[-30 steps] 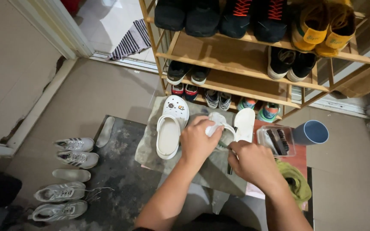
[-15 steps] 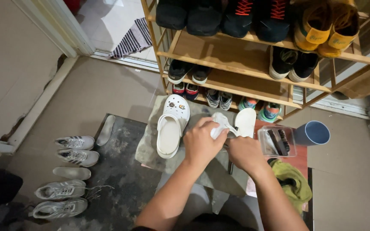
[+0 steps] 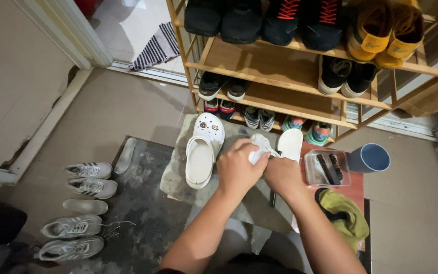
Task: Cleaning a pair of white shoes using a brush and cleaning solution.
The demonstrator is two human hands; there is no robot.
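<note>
Seen from the head camera: left hand (image 3: 239,170) closed round a white cloth (image 3: 260,148), right hand (image 3: 283,176) curled shut beside it, contents unclear, over a grey mat (image 3: 178,177) beside a white clog (image 3: 204,149). Probably light, soft, crumpling easily; best pinched in a bunch.

- A home entryway: a wooden shoe rack (image 3: 280,66) against the wall holds black sneakers, yellow boots (image 3: 381,35) and children's shoes on three shelves.
- Pairs of white sneakers (image 3: 84,177) line the tiled floor beside a door threshold (image 3: 51,116).
- A striped doormat (image 3: 155,45) lies past the doorway.
- A white clog (image 3: 204,149) rests on a grey cloth (image 3: 178,177) spread on the floor.
</note>
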